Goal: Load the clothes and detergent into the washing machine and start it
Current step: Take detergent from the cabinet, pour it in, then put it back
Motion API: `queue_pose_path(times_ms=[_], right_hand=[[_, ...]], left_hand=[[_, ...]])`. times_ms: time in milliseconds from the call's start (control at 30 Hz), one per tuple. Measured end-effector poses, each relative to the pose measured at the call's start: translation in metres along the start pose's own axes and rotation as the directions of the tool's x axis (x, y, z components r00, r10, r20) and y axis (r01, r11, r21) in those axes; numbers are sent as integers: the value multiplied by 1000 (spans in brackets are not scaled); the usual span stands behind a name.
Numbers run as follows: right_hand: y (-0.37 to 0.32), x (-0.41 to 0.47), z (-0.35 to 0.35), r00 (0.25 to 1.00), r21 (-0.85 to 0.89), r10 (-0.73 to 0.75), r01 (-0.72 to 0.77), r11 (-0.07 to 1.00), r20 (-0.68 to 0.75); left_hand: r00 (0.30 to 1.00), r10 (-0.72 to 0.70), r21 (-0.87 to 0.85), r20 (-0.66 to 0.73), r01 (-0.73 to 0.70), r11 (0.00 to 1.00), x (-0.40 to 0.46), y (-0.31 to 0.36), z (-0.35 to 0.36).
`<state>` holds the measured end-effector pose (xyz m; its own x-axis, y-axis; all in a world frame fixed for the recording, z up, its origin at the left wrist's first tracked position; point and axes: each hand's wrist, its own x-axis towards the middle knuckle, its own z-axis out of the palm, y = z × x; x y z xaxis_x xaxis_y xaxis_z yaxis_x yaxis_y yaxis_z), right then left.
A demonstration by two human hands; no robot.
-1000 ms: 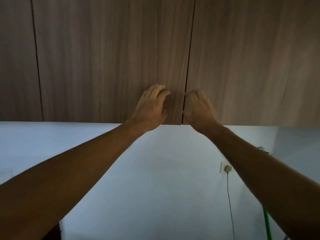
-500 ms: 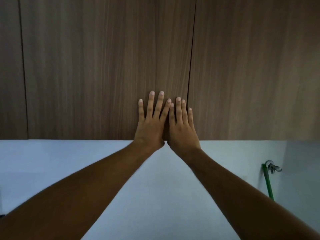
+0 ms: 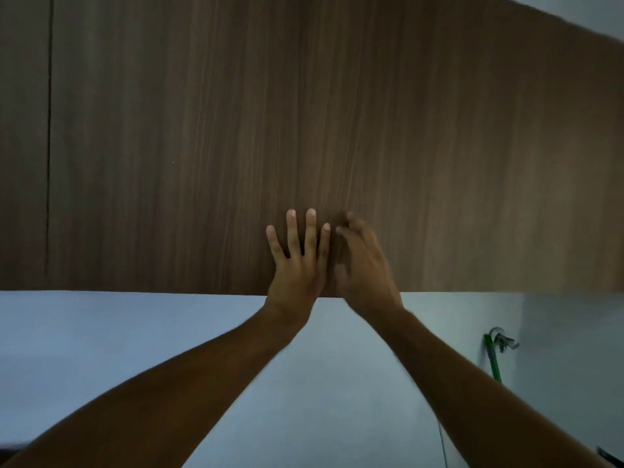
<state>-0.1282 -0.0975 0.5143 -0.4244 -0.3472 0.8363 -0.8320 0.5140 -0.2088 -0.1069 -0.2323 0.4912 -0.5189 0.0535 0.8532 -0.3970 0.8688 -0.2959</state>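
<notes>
No washing machine, clothes or detergent is in view. I look up at brown wood-grain wall cabinet doors (image 3: 202, 146). My left hand (image 3: 297, 261) lies flat on the lower part of a door, fingers straight and slightly spread. Just to its right, my right hand (image 3: 364, 265) is blurred by motion, its fingers bent at the door's surface. The blur hides whether it grips a door edge. The seam between the two middle doors is hard to make out behind the hands.
A white wall (image 3: 135, 349) runs below the cabinets. A green hose with a metal tap (image 3: 496, 349) hangs at the right, with a thin cable (image 3: 442, 444) beneath. Another door seam (image 3: 49, 146) runs at the far left.
Both hands went from the seam to pressing flat side by side. Now the right hand has lifted and bent its fingers, while the left stays flat. The view has shifted a little.
</notes>
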Motion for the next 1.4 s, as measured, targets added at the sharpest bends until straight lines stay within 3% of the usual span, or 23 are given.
queue_pose_path(times_ms=[167,300,433,533,600,667,767,933,1100,1400], right_hand=[[-36,21,-30,954,156,150,-111,982,-261],[-50,28,-43,912,530,373,-236,815,-168],[-59,19,-53,918,512,356,-223,829,-177],[-74,10,-61,906,490,380,-251,835,-184],[-84,3,-65,894,487,403,-268,831,-195],[-97,-5,-72,883,473,419,-283,835,-211],[-113,-16,-81,883,440,395,-259,860,-253],[-138,-36,-85,880,503,372,-187,844,-296],[-161,-50,-90,821,540,459,-228,810,-341],[-249,-83,-108,812,363,332,-161,918,-480]], left_hand=[[999,14,-86,-41,-18,996,-23,-4,-36],[997,40,-136,-72,-49,990,-41,-10,-59],[995,81,-241,-58,-92,966,-53,-20,-74],[991,131,-413,-28,-131,901,-60,-32,-92],[992,123,-598,-7,-103,795,-62,-39,-109],[999,25,-776,-49,-53,629,-57,-43,-129],[978,-149,-868,-143,-51,494,-37,-42,-158],[958,-257,-879,-129,10,476,-9,-32,-210],[944,-313,-798,-104,109,593,-12,-27,-231],[962,-251,-858,-107,38,512,-37,-86,-278]])
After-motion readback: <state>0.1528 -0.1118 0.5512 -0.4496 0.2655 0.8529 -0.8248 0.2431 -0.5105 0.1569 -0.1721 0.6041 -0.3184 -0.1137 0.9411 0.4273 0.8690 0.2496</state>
